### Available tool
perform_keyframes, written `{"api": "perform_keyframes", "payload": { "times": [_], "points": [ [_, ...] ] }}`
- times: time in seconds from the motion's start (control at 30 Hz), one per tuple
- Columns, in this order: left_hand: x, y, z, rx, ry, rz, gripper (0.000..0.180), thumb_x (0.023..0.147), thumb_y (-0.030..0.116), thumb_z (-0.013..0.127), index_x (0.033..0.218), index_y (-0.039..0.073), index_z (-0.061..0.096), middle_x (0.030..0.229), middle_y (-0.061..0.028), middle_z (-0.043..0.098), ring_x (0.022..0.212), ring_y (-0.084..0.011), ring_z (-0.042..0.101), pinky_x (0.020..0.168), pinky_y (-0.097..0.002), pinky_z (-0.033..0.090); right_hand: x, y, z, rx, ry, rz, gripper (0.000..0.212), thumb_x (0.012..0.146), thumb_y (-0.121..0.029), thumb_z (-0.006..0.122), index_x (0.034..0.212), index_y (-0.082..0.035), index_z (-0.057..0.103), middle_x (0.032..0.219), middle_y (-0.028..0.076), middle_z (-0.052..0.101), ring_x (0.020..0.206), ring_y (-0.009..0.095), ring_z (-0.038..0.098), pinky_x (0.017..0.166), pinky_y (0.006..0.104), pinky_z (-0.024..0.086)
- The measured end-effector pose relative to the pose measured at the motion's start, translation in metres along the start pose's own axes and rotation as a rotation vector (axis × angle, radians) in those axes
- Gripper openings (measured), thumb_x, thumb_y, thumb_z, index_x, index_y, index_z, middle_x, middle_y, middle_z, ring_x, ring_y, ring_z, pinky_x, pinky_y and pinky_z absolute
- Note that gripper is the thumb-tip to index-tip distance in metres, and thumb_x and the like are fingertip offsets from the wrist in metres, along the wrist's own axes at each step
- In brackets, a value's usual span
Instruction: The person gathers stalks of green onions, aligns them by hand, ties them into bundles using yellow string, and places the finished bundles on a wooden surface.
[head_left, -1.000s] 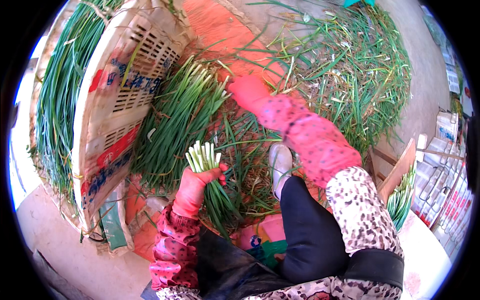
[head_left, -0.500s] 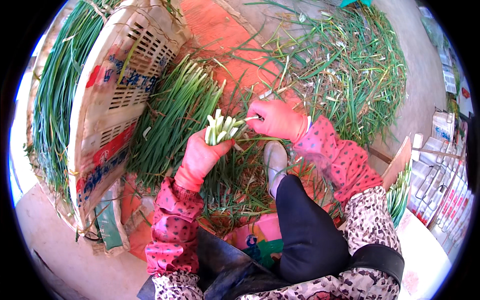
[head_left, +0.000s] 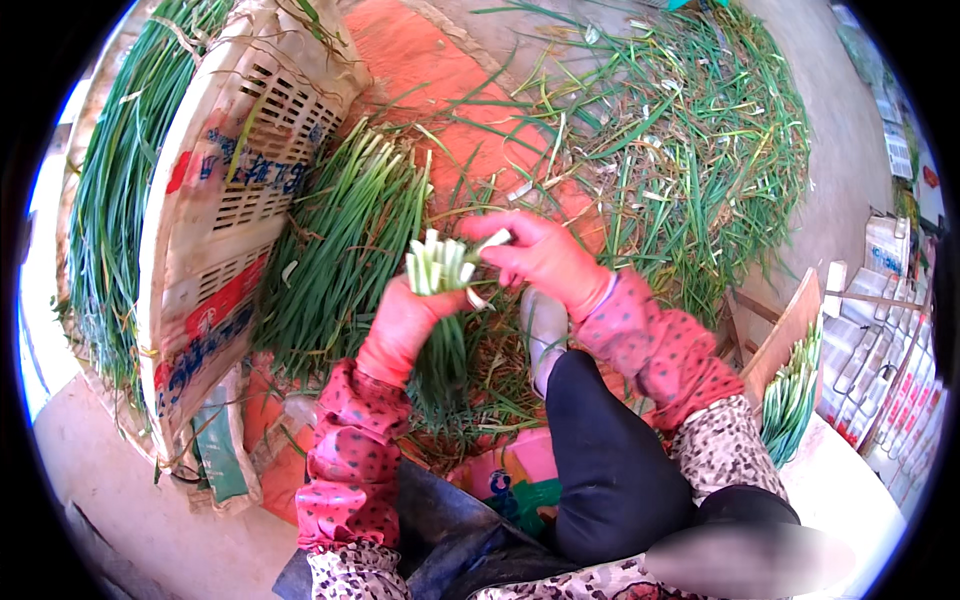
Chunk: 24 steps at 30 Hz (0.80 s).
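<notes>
My left hand (head_left: 400, 320), in an orange-pink glove, is wrapped round a bunch of garlic chives (head_left: 436, 264). Their pale cut ends stick up above the fist and the green leaves hang below it. Just right of these ends is my right hand (head_left: 540, 262), gloved the same way. Its fingers are bent against the bunch's edge, and a single pale chive stalk (head_left: 495, 241) shows between them. A large heap of chives (head_left: 345, 240) lies to the left of my hands, pale ends pointing away from me.
A cream plastic crate (head_left: 225, 215) stands tilted on its side at the left, with more chives (head_left: 135, 200) behind it. Loose trimmings (head_left: 690, 150) cover the floor at the far right, beside an orange sheet (head_left: 430, 60). Trimmed chives (head_left: 790, 395) lean by a wooden board (head_left: 785, 345).
My right hand has moved left and slightly down, closer to the bunch's pale ends. The left hand still holds the bunch and has barely shifted.
</notes>
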<state>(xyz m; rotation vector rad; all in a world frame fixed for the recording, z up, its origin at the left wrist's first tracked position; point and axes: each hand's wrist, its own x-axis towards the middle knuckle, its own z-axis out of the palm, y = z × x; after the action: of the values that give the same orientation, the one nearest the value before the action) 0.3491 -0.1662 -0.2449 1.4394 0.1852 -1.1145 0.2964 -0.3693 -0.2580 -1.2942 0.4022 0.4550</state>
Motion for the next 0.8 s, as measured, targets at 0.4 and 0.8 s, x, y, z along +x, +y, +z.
{"api": "perform_keyframes", "payload": {
  "times": [0.4,0.8],
  "points": [
    [-0.021,0.005,0.003,0.079,-0.035,-0.026,0.02,0.077,0.003,0.067,0.096,0.0,0.064,0.083,-0.0057,0.066,0.071,-0.0139,0.062,0.066,-0.0279,0.049,0.014,-0.022,0.015,-0.012,-0.013,0.325,0.01,0.086,-0.01,0.055,0.088,-0.003,0.063,0.075,0.003,0.059,0.06,0.01,0.056,0.051,0.0228,0.048],
    [-0.051,-0.013,-0.048,-0.275,0.015,-0.013,0.025,0.072,0.012,0.066,0.091,-0.004,0.063,0.087,-0.0152,0.067,0.071,-0.0234,0.064,0.068,-0.0349,0.052,0.122,0.01,-0.029,-0.58,0.293,0.167,0.034,0.087,-0.037,0.059,0.09,-0.004,0.066,0.068,0.006,0.063,0.054,0.016,0.057,0.047,0.0307,0.043]
  ]
}}
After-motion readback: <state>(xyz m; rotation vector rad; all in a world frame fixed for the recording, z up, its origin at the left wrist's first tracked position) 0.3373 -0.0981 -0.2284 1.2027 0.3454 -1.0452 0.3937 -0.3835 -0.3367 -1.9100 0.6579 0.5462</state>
